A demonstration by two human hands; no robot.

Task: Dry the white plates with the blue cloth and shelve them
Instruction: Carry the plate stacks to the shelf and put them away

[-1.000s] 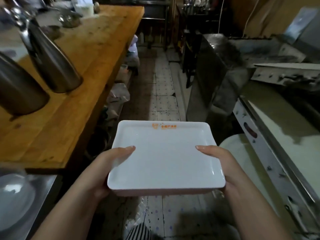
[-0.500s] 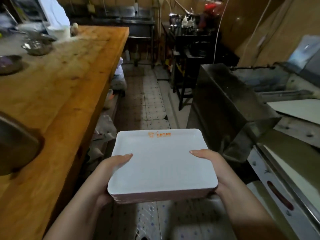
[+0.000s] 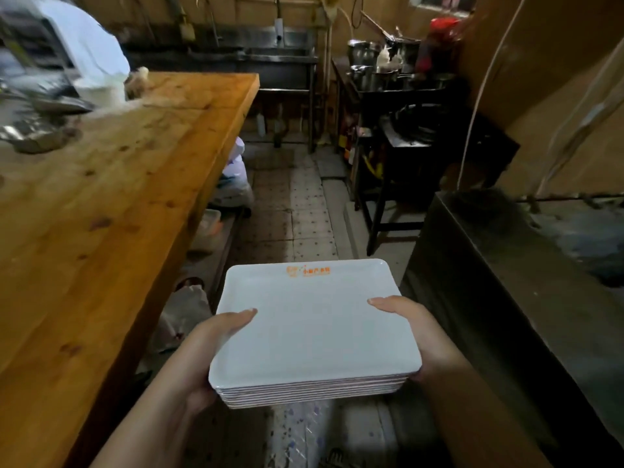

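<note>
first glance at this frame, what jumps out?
A stack of white plates at centre bottom, orange print on the far rim, held between the left hand and right hand, thumbs on top. A long wooden counter fills the left side. Dark metal units line the right, and pots crowd a black stand at the aisle's far end.

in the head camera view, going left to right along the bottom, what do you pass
wooden counter → left hand → stack of white plates → right hand → dark metal unit
</note>
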